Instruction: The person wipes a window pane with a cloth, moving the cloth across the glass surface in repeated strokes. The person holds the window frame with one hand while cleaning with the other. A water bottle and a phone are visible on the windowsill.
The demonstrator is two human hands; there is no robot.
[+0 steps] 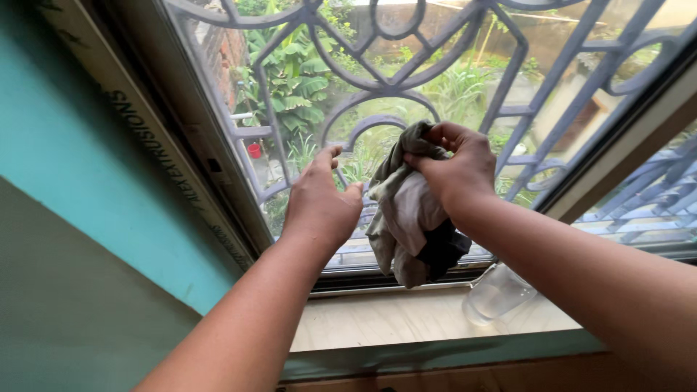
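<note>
While right hand (454,163) grips a cloth (406,210), left hand (319,199) spreads open beside it.

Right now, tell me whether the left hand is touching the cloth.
Cannot tell. In the head view the left hand sits beside the cloth held by the right hand; no clear contact or gap shows.

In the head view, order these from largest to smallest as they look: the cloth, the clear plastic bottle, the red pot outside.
1. cloth
2. clear plastic bottle
3. red pot, though it stands far outside, so its true size is unsure.
</note>
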